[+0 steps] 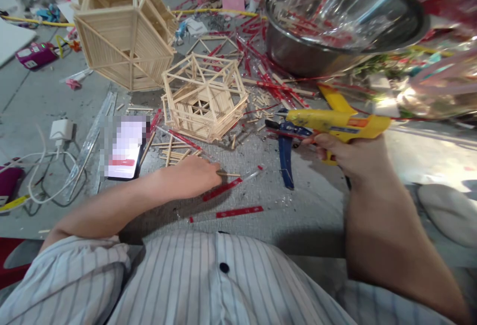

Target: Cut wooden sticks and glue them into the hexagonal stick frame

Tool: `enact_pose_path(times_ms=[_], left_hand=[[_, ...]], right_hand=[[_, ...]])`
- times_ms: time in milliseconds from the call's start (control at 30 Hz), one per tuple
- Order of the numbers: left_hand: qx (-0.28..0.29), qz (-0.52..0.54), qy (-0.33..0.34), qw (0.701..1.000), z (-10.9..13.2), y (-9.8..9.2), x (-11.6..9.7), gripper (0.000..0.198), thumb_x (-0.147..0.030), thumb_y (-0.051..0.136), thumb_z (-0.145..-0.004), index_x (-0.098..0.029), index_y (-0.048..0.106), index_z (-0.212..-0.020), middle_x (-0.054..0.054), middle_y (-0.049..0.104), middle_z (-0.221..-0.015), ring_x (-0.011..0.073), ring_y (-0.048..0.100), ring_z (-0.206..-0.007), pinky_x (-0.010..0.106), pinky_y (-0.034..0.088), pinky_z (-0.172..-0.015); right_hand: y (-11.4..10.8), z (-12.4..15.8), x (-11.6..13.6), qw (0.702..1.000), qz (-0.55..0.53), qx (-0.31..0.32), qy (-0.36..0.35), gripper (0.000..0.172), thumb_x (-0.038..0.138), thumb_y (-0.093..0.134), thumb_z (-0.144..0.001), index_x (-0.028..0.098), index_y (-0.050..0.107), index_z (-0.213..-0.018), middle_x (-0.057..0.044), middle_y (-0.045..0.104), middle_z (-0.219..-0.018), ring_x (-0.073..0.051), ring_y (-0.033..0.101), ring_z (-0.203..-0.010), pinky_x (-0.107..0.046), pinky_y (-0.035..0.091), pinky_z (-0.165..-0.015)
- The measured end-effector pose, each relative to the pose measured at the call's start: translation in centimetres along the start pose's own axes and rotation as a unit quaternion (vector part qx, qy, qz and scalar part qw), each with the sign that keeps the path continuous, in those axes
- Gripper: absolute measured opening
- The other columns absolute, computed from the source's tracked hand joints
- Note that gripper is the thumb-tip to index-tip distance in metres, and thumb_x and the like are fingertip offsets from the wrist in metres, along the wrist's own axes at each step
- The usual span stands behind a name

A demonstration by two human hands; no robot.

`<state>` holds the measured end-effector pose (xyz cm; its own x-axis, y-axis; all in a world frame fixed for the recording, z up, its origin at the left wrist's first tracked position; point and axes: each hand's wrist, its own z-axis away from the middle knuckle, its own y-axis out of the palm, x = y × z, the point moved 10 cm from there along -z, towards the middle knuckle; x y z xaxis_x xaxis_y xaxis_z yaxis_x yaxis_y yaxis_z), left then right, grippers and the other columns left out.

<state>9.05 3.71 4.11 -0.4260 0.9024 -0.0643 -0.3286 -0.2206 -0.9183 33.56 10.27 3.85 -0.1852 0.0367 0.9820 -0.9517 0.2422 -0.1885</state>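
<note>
My right hand (pixel 341 151) is closed round the handle of a yellow glue gun (pixel 320 118), its nozzle pointing left. Below the nozzle lies a blue-handled cutting tool (pixel 286 153). My left hand (pixel 197 178) is low over the table with its fingers pinched on a short wooden stick (pixel 230 174), which pokes out to the right. Loose wooden sticks (pixel 169 153) lie just behind that hand. Farther back stands a small open six-sided frame of sticks (pixel 204 99). A larger stick-built structure (pixel 130 41) rests tilted at its left.
A steel bowl (pixel 298 49) with red and clear wrappers stands at the back right. A phone (pixel 126 148) and a white charger (pixel 62 131) with its cable are on the left. Red wrapper strips (pixel 239 211) lie near the front, on the grey table (pixel 298 205).
</note>
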Motion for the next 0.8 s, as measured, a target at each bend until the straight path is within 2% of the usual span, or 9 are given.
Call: enact_pose_path(times_ms=[400,600,800], left_hand=[[0.0,0.011,0.004,1.0,-0.8,1.0,-0.5,0.017,-0.005,0.056,-0.081,-0.014,0.07,-0.081,0.006,0.072,-0.085,0.0227,0.07,-0.078,0.03,0.031,-0.05],[-0.014,0.033,0.016,0.999,-1.0,1.7,-0.8,0.015,-0.006,0.056,-0.081,-0.013,0.069,-0.077,0.007,0.073,-0.08,0.0199,0.07,-0.074,0.028,0.038,-0.055],[-0.04,0.034,-0.004,0.999,-0.9,0.6,-0.6,0.015,-0.01,0.054,-0.078,-0.011,0.069,-0.081,0.012,0.072,-0.074,0.0219,0.067,-0.067,0.029,0.039,-0.054]], right_hand=[[-0.4,-0.2,-0.4,1.0,-0.002,-0.004,-0.006,0.023,0.028,0.081,-0.053,0.017,0.065,-0.066,0.0,0.068,-0.057,-0.006,0.046,-0.033,-0.019,0.04,-0.031],[-0.1,-0.3,-0.5,1.0,0.003,0.011,-0.001,0.02,0.026,0.08,-0.054,0.017,0.065,-0.063,-0.001,0.067,-0.057,-0.007,0.047,-0.034,-0.019,0.04,-0.031],[-0.4,-0.2,-0.9,1.0,-0.009,-0.009,0.018,0.02,0.024,0.08,-0.055,0.017,0.065,-0.067,-0.002,0.068,-0.057,-0.007,0.048,-0.034,-0.019,0.039,-0.031]])
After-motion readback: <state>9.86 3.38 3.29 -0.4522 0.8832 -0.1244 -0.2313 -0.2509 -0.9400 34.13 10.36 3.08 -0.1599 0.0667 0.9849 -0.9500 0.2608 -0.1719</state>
